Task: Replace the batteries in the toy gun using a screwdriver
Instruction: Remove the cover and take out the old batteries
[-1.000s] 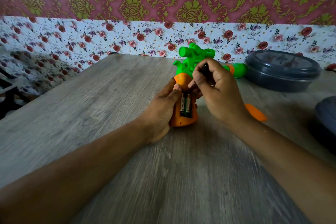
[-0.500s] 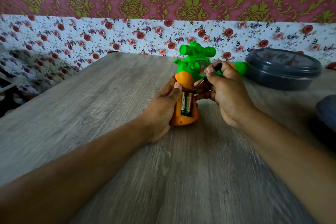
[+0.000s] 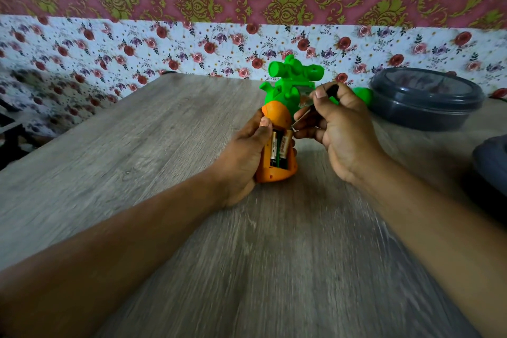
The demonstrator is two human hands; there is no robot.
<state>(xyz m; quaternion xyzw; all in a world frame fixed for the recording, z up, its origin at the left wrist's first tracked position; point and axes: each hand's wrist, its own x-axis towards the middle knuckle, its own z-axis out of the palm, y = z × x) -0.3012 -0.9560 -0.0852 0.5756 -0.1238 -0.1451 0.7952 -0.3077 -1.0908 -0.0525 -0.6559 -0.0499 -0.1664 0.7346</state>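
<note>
Left hand [image 3: 241, 156] wraps orange grip of toy gun [image 3: 277, 145], thumb on edge of open compartment, likely steadying it so bay faces up. Two batteries [image 3: 279, 149] sit side by side inside, cover off. Toy gun rests near table middle, green barrel pointing away. Right hand [image 3: 337, 129] pinches thin screwdriver [image 3: 315, 103], tip angled toward top of bay, probably to pry cells out. Grey wood-grain table [image 3: 137, 173]; dark lidded container [image 3: 422, 99] at right; floral and damask wallpaper [image 3: 164, 8] behind.
</note>
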